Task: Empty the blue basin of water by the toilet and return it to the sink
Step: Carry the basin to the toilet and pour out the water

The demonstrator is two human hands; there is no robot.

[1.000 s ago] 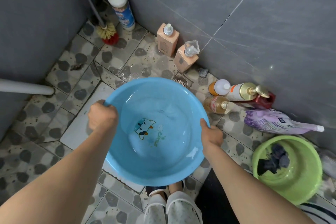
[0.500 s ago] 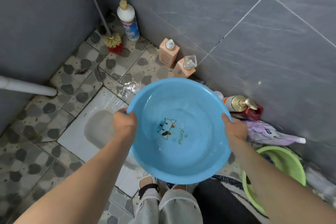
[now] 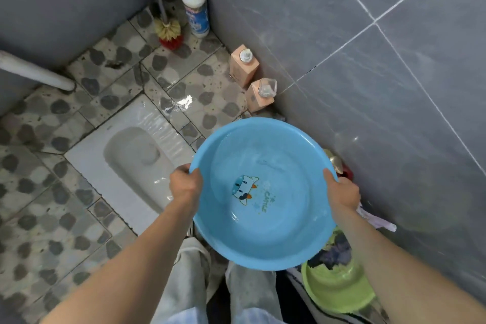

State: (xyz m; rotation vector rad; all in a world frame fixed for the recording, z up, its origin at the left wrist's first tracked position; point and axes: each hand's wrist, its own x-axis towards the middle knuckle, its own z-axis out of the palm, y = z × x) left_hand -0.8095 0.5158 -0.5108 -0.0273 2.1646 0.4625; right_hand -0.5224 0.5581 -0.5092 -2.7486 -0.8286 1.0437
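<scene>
Head cam: left hand [image 3: 186, 183] & right hand [image 3: 342, 192] grip round blue plastic basin [image 3: 265, 234] rim, kept level w/ water; white squat toilet [image 3: 131, 158] at 9 o'clock.

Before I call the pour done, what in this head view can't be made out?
- Water left in the blue basin: only faint ripples show; amount unclear.
- Sink: outside the frame.
- Bottles by the wall: mostly hidden behind the basin's rim.
- Green basin: partly covered by the blue basin and right arm; its contents blurred.
- Fingertips of the left hand and right hand: curled under the rim, unseen.
</scene>
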